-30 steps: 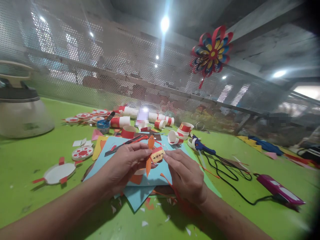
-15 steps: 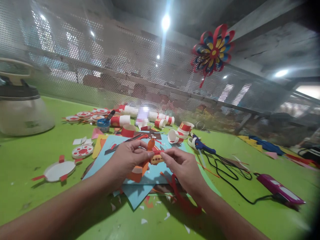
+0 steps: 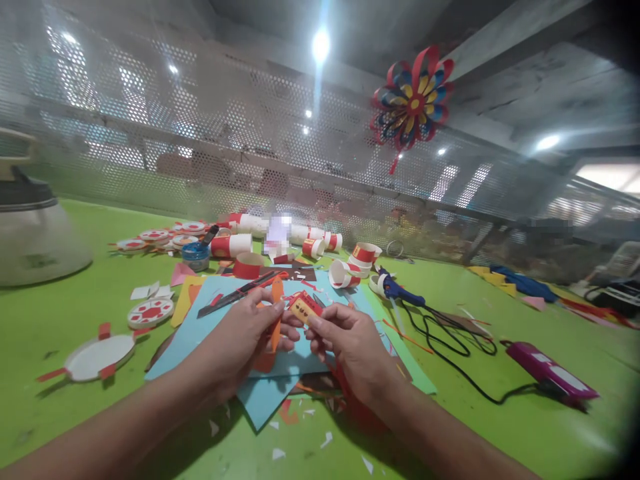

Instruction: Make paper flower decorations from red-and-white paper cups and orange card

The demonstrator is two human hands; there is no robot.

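Over a sheet of light blue paper (image 3: 190,340), my left hand (image 3: 240,333) pinches an orange paper cutout (image 3: 277,313), held upright and edge-on. My right hand (image 3: 353,337) grips a small red and yellow paper piece (image 3: 305,308) with dark printed marks between thumb and fingers. The two pieces are close together; whether they touch I cannot tell. Beneath my right hand a red curved object (image 3: 353,400) shows in part, mostly hidden. A slim dark tool (image 3: 235,293) lies on the blue paper beyond my left hand.
Cut red-and-white paper cup rings (image 3: 345,273) stand behind the paper. A blue glue gun (image 3: 400,290) lies right, its black cord near a magenta power strip (image 3: 550,373). On the left are a white disc with red tabs (image 3: 100,357), a blue jar (image 3: 195,255) and a spray bottle (image 3: 40,240).
The red and yellow piece has tilted, showing more of its printed face. The orange cutout has turned edge-on and shifted left. The whole view has moved slightly.
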